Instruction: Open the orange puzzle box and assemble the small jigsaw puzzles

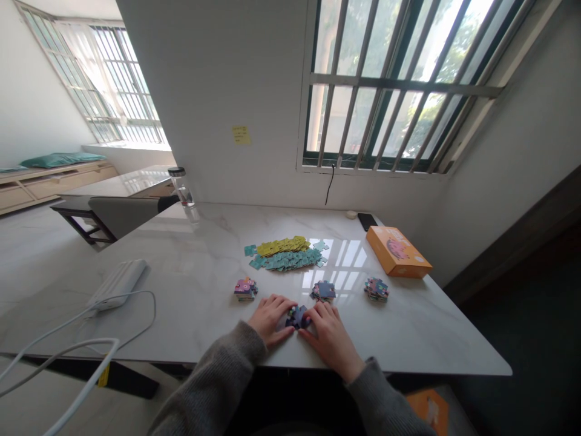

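Note:
Near the front edge of the table, a small dark pile of jigsaw puzzle pieces (298,317) sits between my two hands. My left hand (272,316) grips it from the left, thumb at the front and fingers behind. From the right, my right hand (329,334) closes on the same pieces. Just beyond the right fingers stands a stack of puzzle pieces (324,290). Another stack with a pink and purple top (246,288) is beyond my left hand, and a third stack (376,289) lies farther right.
Overlapping yellow puzzle pieces (284,245) and teal puzzle pieces (290,260) spread across mid-table. An orange box (397,251) and a black phone (367,221) are at the back right. A bottle (182,188) stands back left; a white power strip (118,283) with cables is on the left.

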`<state>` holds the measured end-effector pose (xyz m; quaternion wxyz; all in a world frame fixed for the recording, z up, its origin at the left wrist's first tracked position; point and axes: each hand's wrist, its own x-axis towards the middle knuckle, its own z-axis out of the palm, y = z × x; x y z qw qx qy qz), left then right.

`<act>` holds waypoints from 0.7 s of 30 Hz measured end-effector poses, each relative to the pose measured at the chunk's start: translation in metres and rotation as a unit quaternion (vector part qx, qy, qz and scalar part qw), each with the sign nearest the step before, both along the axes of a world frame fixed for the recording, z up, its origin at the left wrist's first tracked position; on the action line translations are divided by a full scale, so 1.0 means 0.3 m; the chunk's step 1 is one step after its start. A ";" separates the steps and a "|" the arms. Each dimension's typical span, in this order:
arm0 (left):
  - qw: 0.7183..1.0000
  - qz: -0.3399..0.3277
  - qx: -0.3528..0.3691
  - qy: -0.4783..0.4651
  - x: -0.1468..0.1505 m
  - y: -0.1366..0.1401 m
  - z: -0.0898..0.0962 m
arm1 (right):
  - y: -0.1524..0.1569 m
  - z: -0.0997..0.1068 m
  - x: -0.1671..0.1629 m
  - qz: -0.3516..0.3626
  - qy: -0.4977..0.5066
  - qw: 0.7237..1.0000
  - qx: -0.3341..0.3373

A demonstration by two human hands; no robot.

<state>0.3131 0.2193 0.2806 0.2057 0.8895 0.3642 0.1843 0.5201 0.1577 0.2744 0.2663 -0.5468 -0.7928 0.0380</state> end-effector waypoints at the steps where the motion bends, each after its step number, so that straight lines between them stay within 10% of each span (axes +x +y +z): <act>1: 1.000 -0.003 0.001 -0.001 -0.002 -0.003 0.003 | -0.001 0.002 0.000 0.005 0.001 1.000 -0.011; 21: 0.994 -0.055 -0.008 -0.089 -0.039 0.027 -0.046 | 0.060 0.061 0.007 0.108 0.015 0.986 -0.130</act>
